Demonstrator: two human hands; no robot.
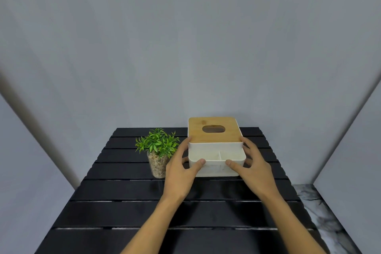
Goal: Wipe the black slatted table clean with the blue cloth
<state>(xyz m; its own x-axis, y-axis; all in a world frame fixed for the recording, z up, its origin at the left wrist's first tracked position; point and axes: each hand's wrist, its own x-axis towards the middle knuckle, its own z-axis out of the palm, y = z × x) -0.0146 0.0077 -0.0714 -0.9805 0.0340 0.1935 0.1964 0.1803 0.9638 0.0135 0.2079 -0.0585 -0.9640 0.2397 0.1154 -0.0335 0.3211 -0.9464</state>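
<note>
The black slatted table fills the lower middle of the head view. On its far half stands a white tissue box with a wooden lid and front compartments. My left hand grips the box's left side, thumb on its front rim. My right hand grips the right side in the same way. No blue cloth is in view.
A small green plant in a glass pot of pebbles stands just left of the box, close to my left hand. A marble-patterned surface lies along the table's right edge. Grey walls close in behind and at both sides.
</note>
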